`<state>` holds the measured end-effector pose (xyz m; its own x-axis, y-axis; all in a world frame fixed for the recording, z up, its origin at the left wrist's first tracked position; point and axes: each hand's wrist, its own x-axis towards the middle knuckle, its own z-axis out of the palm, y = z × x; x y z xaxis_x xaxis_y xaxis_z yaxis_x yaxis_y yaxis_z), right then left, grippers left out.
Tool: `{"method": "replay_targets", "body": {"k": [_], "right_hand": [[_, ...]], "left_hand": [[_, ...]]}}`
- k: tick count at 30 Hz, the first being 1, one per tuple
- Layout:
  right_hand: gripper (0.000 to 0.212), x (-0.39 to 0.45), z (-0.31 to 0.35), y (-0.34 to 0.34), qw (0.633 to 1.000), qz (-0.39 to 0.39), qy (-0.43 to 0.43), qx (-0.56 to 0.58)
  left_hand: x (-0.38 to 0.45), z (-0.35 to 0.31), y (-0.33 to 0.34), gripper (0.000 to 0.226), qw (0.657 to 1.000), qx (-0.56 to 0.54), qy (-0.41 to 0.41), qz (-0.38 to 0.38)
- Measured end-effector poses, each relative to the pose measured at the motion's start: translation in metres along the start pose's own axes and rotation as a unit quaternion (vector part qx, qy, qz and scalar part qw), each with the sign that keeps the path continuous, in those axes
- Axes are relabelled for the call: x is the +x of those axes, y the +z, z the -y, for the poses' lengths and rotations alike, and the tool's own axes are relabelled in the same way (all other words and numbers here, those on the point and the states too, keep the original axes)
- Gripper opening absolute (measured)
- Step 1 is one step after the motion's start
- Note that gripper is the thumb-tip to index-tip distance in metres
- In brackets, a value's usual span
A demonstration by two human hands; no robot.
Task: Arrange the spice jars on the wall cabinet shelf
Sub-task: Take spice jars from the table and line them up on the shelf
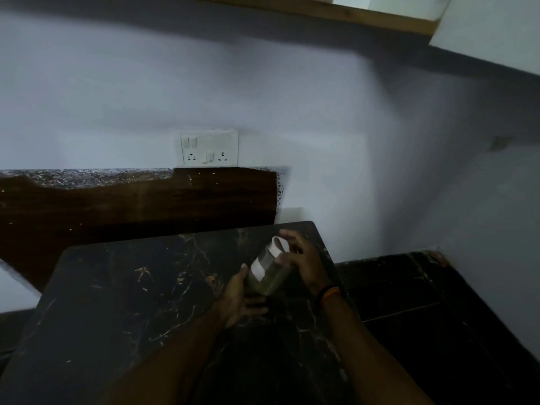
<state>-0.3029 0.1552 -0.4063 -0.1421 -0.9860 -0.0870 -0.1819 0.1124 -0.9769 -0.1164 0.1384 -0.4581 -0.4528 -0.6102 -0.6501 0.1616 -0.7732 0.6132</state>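
Holding a tilted spice jar (267,268) above the dark marble desk (117,287), the left hand (239,299) is cupping its base while the right hand (301,258) is grasping its white lid end; the wooden shelf (336,13) is sitting high above.

Tilted spice jar (267,270) between both hands

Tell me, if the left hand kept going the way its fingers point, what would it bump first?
The left hand already cups the tilted jar from below, so the jar comes first. Its fingers point toward the right hand, which holds the jar's lid end. Depth is unclear.
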Motion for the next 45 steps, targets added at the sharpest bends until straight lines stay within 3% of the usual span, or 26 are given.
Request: {"method": "replay_targets", "body": {"k": [3, 9, 12, 17, 20, 24, 28, 33, 38, 41, 45], "right_hand": [[0.06, 0.002, 0.023, -0.006, 0.997, -0.028, -0.03, 0.059], [0.062, 0.015, 0.069, -0.019, 0.984, -0.075, -0.074, 0.145], [0.047, 0.018, 0.092, -0.021, 0.974, -0.084, -0.082, 0.192], [0.048, 0.023, 0.129, -0.028, 0.949, -0.072, -0.09, 0.293], [0.06, 0.024, 0.156, -0.031, 0.956, -0.06, -0.098, 0.271], [0.046, 0.027, 0.193, -0.049, 0.97, -0.064, -0.141, 0.187], [0.049, 0.026, 0.23, -0.063, 0.973, -0.061, -0.186, 0.125], [0.051, 0.025, 0.276, -0.081, 0.964, -0.074, -0.223, 0.124], [0.046, 0.025, 0.316, -0.098, 0.955, -0.089, -0.25, 0.133], [0.061, 0.023, 0.341, -0.107, 0.953, -0.095, -0.267, 0.11], [0.057, 0.025, 0.371, -0.126, 0.952, -0.103, -0.279, 0.077]], "left_hand": [[-0.001, -0.008, 0.013, 0.055, 0.992, -0.091, -0.016, 0.083], [-0.015, -0.043, 0.044, 0.051, 0.966, -0.155, 0.088, 0.186], [-0.025, -0.06, 0.059, 0.05, 0.948, -0.159, 0.138, 0.239], [-0.048, -0.091, 0.086, 0.062, 0.938, -0.12, 0.21, 0.247], [-0.061, -0.109, 0.101, 0.062, 0.935, -0.096, 0.243, 0.239], [-0.074, -0.139, 0.118, 0.058, 0.925, -0.072, 0.278, 0.247], [-0.085, -0.168, 0.137, 0.045, 0.918, -0.05, 0.297, 0.258], [-0.098, -0.204, 0.165, 0.043, 0.91, -0.039, 0.316, 0.265], [-0.114, -0.235, 0.197, 0.023, 0.891, -0.051, 0.338, 0.297], [-0.124, -0.25, 0.215, 0.022, 0.883, -0.05, 0.35, 0.309], [-0.139, -0.275, 0.237, 0.028, 0.872, -0.031, 0.37, 0.319]]}}
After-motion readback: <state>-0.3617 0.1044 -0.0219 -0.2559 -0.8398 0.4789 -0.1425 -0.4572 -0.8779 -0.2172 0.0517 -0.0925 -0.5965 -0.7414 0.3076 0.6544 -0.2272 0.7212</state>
